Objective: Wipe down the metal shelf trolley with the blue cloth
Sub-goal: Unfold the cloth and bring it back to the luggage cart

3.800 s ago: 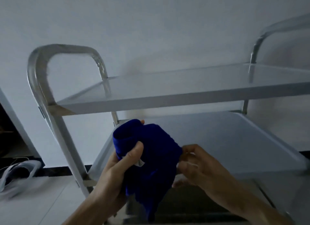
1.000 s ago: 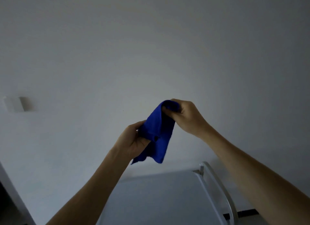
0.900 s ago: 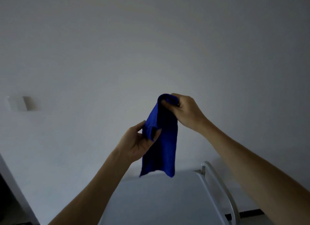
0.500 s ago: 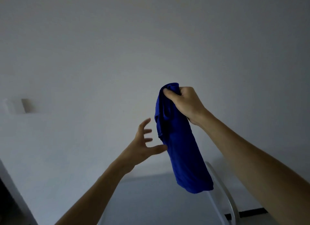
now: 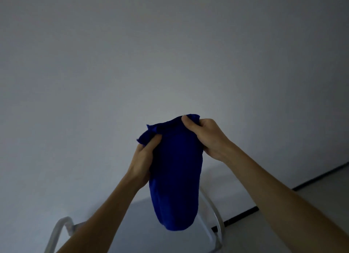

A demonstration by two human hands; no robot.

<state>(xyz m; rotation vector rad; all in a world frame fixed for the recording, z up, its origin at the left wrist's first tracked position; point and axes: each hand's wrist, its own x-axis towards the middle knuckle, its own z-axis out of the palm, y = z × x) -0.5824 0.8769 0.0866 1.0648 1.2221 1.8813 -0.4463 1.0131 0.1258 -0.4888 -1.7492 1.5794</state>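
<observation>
A dark blue cloth (image 5: 174,177) hangs in the air in front of a plain wall, held up at chest height. My left hand (image 5: 143,158) grips its upper left corner and my right hand (image 5: 205,137) grips its upper right edge. The cloth droops down in a long fold between them. Below it, at the bottom of the head view, lies the top shelf of the metal trolley (image 5: 136,232), with a curved handle at the left end (image 5: 58,228) and another at the right end (image 5: 217,215). The cloth is above the shelf and does not touch it.
A pale wall (image 5: 170,54) fills most of the view. A dark skirting strip (image 5: 283,194) runs along its foot at the right, with light floor (image 5: 324,184) beyond it. The lower shelves of the trolley are out of sight.
Half a second ago only my right hand held the cloth and my left hand was open beside it. Now my left hand has taken the cloth's upper left corner. The view has tilted slightly down.
</observation>
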